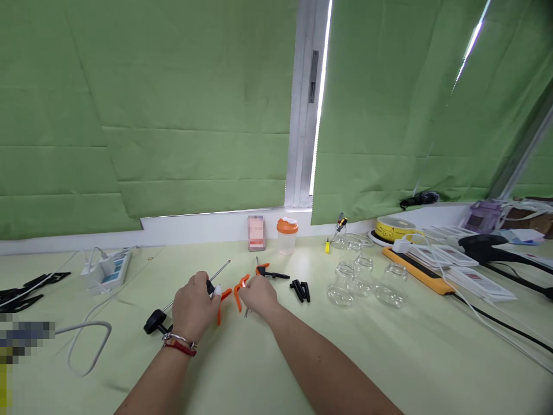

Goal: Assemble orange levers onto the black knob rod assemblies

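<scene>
My left hand (196, 302) is closed around a thin metal rod with black parts (219, 270). The rod's tip sticks out past my fingers toward the back right. On the hand's other side, a rod and a round black end piece (155, 321) show; my hand hides whether they join. An orange part (223, 300) lies close to my left fingertips. With my right hand (261, 294) I pinch an orange curved piece (238, 293), partly covered by the fingers. Small metal ends (247, 312) show below it. Behind my right hand lies a black and orange part (268, 271) with a metal rod.
Several short black cylinders (300, 290) and clear glass jars (343, 285) lie right of my hands. At the back stand an orange-lidded cup (287, 235) and a pink box (256, 233). A power strip (110, 271) with white cables sits left; an orange strip (417, 271) lies right.
</scene>
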`<state>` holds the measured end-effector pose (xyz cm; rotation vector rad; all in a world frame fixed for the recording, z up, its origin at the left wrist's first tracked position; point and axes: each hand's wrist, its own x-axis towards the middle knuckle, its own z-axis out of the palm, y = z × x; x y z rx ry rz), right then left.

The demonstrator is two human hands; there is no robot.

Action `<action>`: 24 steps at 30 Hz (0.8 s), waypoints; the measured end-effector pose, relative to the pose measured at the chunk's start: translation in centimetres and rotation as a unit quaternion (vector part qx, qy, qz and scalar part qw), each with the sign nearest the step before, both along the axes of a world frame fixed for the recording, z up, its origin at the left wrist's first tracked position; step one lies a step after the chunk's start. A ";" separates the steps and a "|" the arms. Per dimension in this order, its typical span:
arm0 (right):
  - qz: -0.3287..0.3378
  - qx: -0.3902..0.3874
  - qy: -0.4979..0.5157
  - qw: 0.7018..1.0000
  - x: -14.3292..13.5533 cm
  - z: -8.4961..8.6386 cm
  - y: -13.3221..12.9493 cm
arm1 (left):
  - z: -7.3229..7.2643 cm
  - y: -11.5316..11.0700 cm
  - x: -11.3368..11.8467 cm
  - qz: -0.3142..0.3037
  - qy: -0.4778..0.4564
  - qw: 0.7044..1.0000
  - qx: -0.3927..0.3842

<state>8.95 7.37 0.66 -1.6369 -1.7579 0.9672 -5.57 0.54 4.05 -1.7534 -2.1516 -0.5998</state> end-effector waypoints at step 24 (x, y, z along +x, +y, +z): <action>0.106 -0.119 0.447 0.880 12.3 -2.3 -3.1 | -4.1 0.2 3.4 -0.280 -0.203 0.933 -0.098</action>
